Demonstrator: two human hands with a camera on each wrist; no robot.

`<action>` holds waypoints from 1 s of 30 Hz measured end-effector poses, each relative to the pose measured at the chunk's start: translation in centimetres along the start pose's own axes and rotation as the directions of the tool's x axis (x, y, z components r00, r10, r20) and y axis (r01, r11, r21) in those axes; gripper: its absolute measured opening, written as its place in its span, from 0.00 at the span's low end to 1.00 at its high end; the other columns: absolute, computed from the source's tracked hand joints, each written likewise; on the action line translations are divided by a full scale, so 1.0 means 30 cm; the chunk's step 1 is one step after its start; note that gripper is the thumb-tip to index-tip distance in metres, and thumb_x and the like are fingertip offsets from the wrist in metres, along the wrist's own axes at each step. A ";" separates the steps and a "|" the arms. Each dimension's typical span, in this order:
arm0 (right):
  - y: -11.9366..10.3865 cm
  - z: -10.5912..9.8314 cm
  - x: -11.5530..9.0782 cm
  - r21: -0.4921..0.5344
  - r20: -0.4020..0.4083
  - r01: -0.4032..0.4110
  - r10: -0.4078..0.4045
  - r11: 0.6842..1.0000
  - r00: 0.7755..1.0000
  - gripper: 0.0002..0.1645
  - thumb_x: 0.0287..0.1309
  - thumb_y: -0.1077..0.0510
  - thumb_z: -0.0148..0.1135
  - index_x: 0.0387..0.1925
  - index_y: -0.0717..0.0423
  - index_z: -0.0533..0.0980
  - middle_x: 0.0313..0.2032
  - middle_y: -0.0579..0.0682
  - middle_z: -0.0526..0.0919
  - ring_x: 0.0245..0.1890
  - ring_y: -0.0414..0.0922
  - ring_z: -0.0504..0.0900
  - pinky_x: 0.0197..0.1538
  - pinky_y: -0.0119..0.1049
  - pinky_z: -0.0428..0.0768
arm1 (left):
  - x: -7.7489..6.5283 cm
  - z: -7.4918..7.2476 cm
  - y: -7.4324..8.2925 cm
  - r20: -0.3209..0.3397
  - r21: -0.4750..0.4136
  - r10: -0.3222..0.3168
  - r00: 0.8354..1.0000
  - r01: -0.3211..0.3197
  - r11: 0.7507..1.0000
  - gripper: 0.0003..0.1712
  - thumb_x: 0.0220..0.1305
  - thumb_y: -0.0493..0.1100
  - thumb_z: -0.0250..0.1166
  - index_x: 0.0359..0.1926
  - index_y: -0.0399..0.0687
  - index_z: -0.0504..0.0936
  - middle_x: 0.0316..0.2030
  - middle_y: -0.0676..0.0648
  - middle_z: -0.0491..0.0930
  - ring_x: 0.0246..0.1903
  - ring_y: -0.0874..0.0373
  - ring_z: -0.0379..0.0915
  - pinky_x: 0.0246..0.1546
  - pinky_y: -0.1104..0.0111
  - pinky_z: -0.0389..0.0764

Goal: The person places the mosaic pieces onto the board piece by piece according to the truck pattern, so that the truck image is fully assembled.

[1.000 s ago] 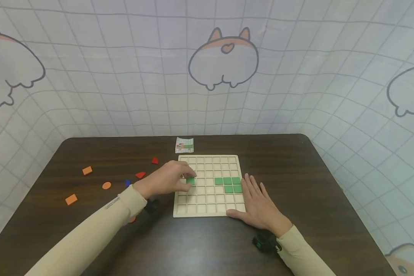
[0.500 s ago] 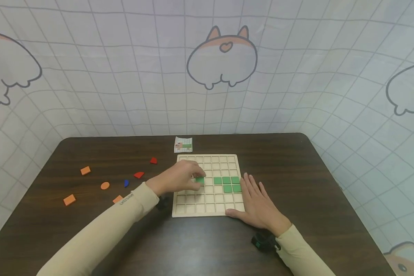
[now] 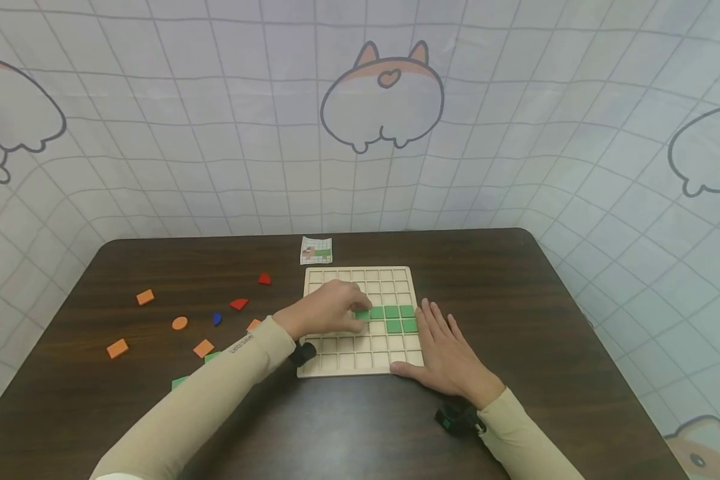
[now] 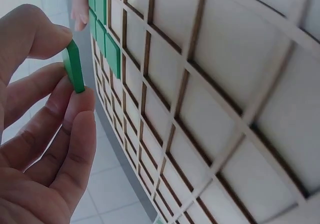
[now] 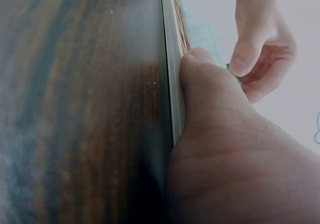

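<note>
My left hand pinches a green square tile between thumb and fingertips. In the left wrist view the tile is tilted on edge and held above the pale grid board, apart from it. Several green tiles lie in cells at the board's right side, in two rows. The held tile hovers just left of the upper row. My right hand lies with straight fingers along the board's right edge, its thumb at the near right corner. The right wrist view shows that thumb against the board's side.
Left of the board lie orange squares, an orange disc, red pieces and a blue piece. Green pieces are partly hidden by the left sleeve. A small printed card lies behind the board on the dark table.
My left hand has carried the green tile rightward across the board, toward the placed green tiles. The right hand stays at the board's edge. Green pieces have come into sight beside the left sleeve.
</note>
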State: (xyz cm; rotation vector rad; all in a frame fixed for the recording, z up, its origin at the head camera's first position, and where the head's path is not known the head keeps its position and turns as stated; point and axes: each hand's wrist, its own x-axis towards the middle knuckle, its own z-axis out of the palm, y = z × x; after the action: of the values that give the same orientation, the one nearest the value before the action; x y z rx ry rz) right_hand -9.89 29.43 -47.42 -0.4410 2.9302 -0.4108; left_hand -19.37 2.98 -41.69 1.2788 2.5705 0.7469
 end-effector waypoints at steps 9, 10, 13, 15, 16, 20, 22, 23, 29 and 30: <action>-0.001 -0.005 -0.002 0.010 0.006 0.005 -0.005 1.000 1.000 0.74 0.56 0.14 0.50 0.83 0.60 0.42 0.84 0.61 0.41 0.85 0.57 0.42 0.82 0.63 0.49 | 0.043 0.037 0.004 0.006 0.015 -0.004 1.000 0.004 1.000 0.16 0.58 0.43 0.70 0.48 0.46 0.91 0.41 0.49 0.89 0.39 0.60 0.79 0.46 0.66 0.82; -0.001 -0.005 -0.001 0.009 0.006 0.005 -0.005 1.000 1.000 0.74 0.56 0.14 0.50 0.83 0.60 0.42 0.84 0.61 0.40 0.85 0.57 0.42 0.82 0.63 0.49 | 0.047 0.041 0.005 0.009 0.017 -0.008 1.000 0.007 1.000 0.17 0.58 0.43 0.70 0.48 0.45 0.90 0.42 0.49 0.89 0.39 0.60 0.79 0.47 0.66 0.82; 0.000 -0.005 -0.001 0.008 0.006 0.009 -0.009 1.000 1.000 0.73 0.57 0.13 0.49 0.83 0.59 0.42 0.84 0.60 0.40 0.85 0.57 0.41 0.83 0.63 0.49 | 0.055 0.049 0.008 0.019 0.018 -0.023 1.000 0.023 1.000 0.18 0.59 0.43 0.70 0.50 0.45 0.90 0.44 0.48 0.89 0.41 0.60 0.81 0.49 0.64 0.83; 0.001 -0.006 -0.002 0.008 0.005 0.012 -0.012 1.000 1.000 0.73 0.57 0.14 0.49 0.83 0.59 0.41 0.84 0.60 0.39 0.85 0.57 0.41 0.83 0.63 0.49 | 0.058 0.054 0.010 0.024 0.012 -0.032 0.999 0.032 0.999 0.18 0.60 0.42 0.70 0.51 0.44 0.90 0.46 0.48 0.90 0.43 0.59 0.83 0.50 0.64 0.84; 0.001 -0.007 -0.002 0.008 0.005 0.014 -0.014 1.000 1.000 0.73 0.57 0.14 0.49 0.83 0.59 0.41 0.84 0.60 0.39 0.85 0.57 0.41 0.83 0.63 0.48 | 0.060 0.057 0.013 0.027 0.012 -0.036 0.999 0.035 0.999 0.18 0.61 0.42 0.69 0.51 0.45 0.89 0.46 0.48 0.90 0.44 0.59 0.83 0.51 0.64 0.84; 0.000 -0.011 -0.003 0.008 0.002 0.018 -0.018 1.000 1.000 0.73 0.57 0.14 0.49 0.83 0.60 0.42 0.84 0.60 0.40 0.85 0.57 0.41 0.83 0.63 0.48 | 0.068 0.068 0.021 0.035 0.009 -0.026 0.999 0.026 1.000 0.15 0.61 0.41 0.69 0.49 0.45 0.90 0.44 0.49 0.90 0.42 0.59 0.83 0.50 0.64 0.84; 0.000 -0.012 -0.003 0.007 0.002 0.017 -0.017 1.000 1.000 0.73 0.57 0.14 0.49 0.83 0.60 0.42 0.84 0.60 0.40 0.85 0.57 0.41 0.83 0.63 0.48 | 0.073 0.074 0.028 0.043 0.017 -0.018 0.999 0.017 1.000 0.14 0.61 0.41 0.69 0.48 0.45 0.90 0.43 0.49 0.90 0.41 0.59 0.83 0.50 0.64 0.84; 0.000 -0.012 -0.003 0.006 0.003 0.016 -0.016 1.000 1.000 0.73 0.57 0.14 0.49 0.83 0.60 0.42 0.84 0.60 0.40 0.85 0.57 0.41 0.83 0.63 0.48 | 0.075 0.077 0.030 0.046 0.020 -0.016 0.999 0.015 1.000 0.14 0.61 0.41 0.69 0.48 0.44 0.90 0.43 0.49 0.90 0.41 0.59 0.84 0.50 0.64 0.84; 0.002 -0.010 -0.002 0.000 0.005 0.014 -0.014 1.000 1.000 0.73 0.57 0.14 0.49 0.83 0.59 0.42 0.84 0.60 0.40 0.85 0.57 0.41 0.83 0.63 0.48 | 0.084 0.088 0.041 0.056 0.032 -0.018 0.998 0.017 0.999 0.15 0.61 0.40 0.69 0.48 0.43 0.90 0.44 0.48 0.91 0.41 0.58 0.85 0.50 0.63 0.85; 0.002 -0.009 -0.002 -0.002 0.005 0.014 -0.014 1.000 1.000 0.73 0.57 0.14 0.49 0.83 0.60 0.42 0.84 0.60 0.40 0.85 0.57 0.41 0.83 0.63 0.48 | 0.085 0.090 0.041 0.057 0.032 -0.016 0.998 0.015 0.999 0.15 0.61 0.40 0.69 0.48 0.43 0.90 0.43 0.48 0.91 0.40 0.59 0.85 0.49 0.64 0.85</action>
State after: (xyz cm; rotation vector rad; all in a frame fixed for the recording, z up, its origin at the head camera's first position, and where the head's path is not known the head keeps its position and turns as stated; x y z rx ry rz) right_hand -9.92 29.58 -47.17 -0.4627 2.9244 -0.4084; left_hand -19.09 6.58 -43.20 1.2689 2.5533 0.6590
